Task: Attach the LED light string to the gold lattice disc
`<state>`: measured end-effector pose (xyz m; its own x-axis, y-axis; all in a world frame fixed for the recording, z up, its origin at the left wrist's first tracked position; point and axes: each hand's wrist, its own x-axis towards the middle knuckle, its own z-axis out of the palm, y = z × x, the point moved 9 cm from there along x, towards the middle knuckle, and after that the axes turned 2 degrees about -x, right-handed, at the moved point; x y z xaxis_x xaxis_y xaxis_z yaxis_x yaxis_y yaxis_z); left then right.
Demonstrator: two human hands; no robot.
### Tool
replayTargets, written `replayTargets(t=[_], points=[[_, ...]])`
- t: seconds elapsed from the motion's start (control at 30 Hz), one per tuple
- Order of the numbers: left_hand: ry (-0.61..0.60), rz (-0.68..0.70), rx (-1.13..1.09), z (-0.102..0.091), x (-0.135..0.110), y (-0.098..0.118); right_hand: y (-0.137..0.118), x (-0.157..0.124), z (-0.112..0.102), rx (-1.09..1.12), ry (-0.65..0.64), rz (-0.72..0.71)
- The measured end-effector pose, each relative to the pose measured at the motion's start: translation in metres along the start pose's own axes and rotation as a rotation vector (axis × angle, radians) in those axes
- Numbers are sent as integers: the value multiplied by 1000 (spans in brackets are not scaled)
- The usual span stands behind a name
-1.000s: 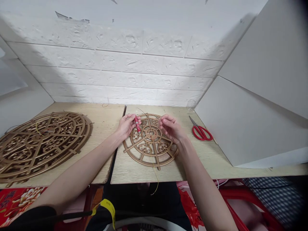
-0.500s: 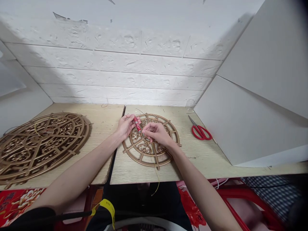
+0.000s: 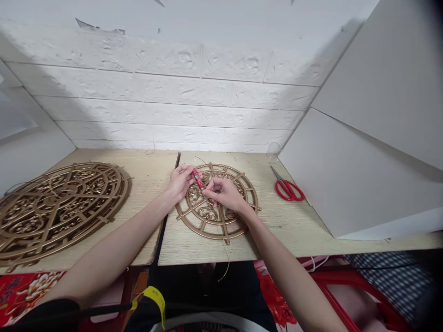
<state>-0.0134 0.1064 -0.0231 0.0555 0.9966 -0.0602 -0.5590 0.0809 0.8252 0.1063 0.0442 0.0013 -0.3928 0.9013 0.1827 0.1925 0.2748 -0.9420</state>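
My left fingers grip the red tube above the gold frame, right fingers pinched closed at its lower tip; open table separates frame's right rim from scissors.

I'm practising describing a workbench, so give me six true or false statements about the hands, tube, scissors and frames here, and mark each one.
1. The left hand holds the red tube. True.
2. The scissors lie to the right of the right hand. True.
3. The right hand grips the scissors. False: it is at the tube's lower end.
4. The scissors' handles are blue. False: they are red.
5. Gold frames lie stacked at the left. True.
6. The stack lies under the right hand. False: a single-looking gold frame does.
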Motion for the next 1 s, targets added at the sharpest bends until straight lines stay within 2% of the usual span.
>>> replayTargets(t=[0.17, 0.37, 0.7, 1.0], points=[[-6, -1, -1, 0, 0, 0, -5, 0, -1, -96, 20, -42], [3, -13, 1, 0, 0, 0, -29, -4, 0, -411, 66, -295], [-5, -20, 8, 1, 0, -1, -39, -11, 6, -587, 143, -411], [12, -19, 27, -1, -1, -2, -42, -13, 13, -682, 123, -460]])
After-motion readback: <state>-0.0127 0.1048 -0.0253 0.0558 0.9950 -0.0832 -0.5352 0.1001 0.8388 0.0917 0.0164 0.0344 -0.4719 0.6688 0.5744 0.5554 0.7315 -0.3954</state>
